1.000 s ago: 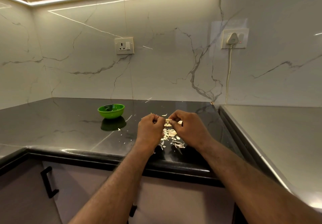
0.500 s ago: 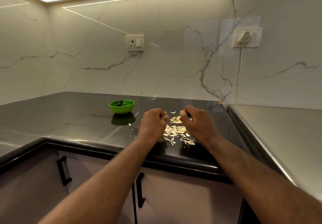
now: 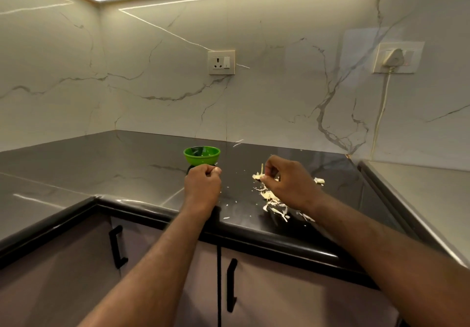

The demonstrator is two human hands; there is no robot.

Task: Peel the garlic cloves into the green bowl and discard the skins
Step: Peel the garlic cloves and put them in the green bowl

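Nearest me are the cabinet doors with their black handles (image 3: 115,246), and above them the rounded front edge of the dark stone surface (image 3: 76,174). Both forearms reach over that edge.

My left hand (image 3: 203,186) is a closed grip, fingers curled under with the knuckles up, just in front of the green bowl (image 3: 201,158) and not yet over its rim. I judge a peeled garlic clove is tucked inside it, ready to be dropped, but the fingers hide whatever is there, so I can't confirm it.

My right hand (image 3: 290,184) hovers well apart from the left, directly above the pile of garlic skins (image 3: 273,200). Its thumb and forefinger pinch a thin pale sliver of skin (image 3: 262,169) that stands upright from the fingertips. Holding it there makes sense: let go, and it lands with the rest of the waste, away from the bowl. A larger pale piece (image 3: 319,181) lies just beyond the hand, and loose flakes are scattered between the two hands.

The bowl sits further back on the surface, upright; I can't make out what is inside. The skins have not yet been discarded.

Behind it all, the marble wall carries a socket (image 3: 221,62) and, to the right, a plug (image 3: 393,58) with its cable hanging down.
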